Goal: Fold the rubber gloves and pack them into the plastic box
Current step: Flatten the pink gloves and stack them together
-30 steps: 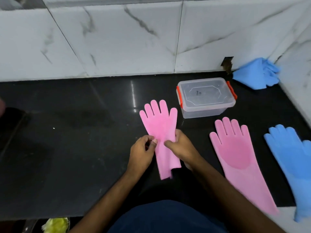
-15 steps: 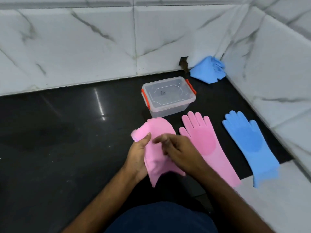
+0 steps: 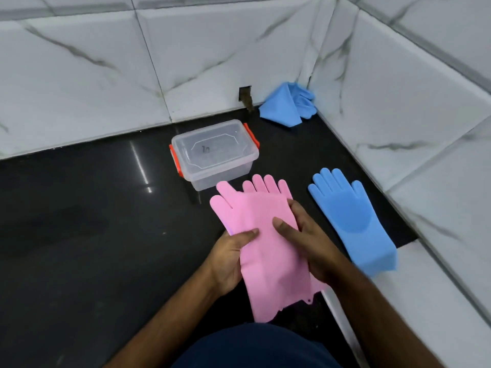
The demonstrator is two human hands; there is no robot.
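Observation:
Two pink rubber gloves lie stacked on the black counter. The upper pink glove (image 3: pixel 263 251) covers most of the lower pink glove (image 3: pixel 268 185), whose fingertips stick out beyond it. My left hand (image 3: pixel 231 257) grips the upper glove's left edge, thumb on top. My right hand (image 3: pixel 303 235) holds its right edge, thumb pressing the middle. A clear plastic box (image 3: pixel 215 155) with a shut lid and orange latches stands just behind the gloves. A blue glove (image 3: pixel 350 219) lies flat to the right.
A second blue glove (image 3: pixel 287 104) lies crumpled in the far corner against the marble wall. Marble walls close off the back and the right side. A white ledge (image 3: pixel 414 288) borders the counter at the near right.
The pink glove in my hands has moved right and now lies on top of the other pink glove. The view has swung to the right.

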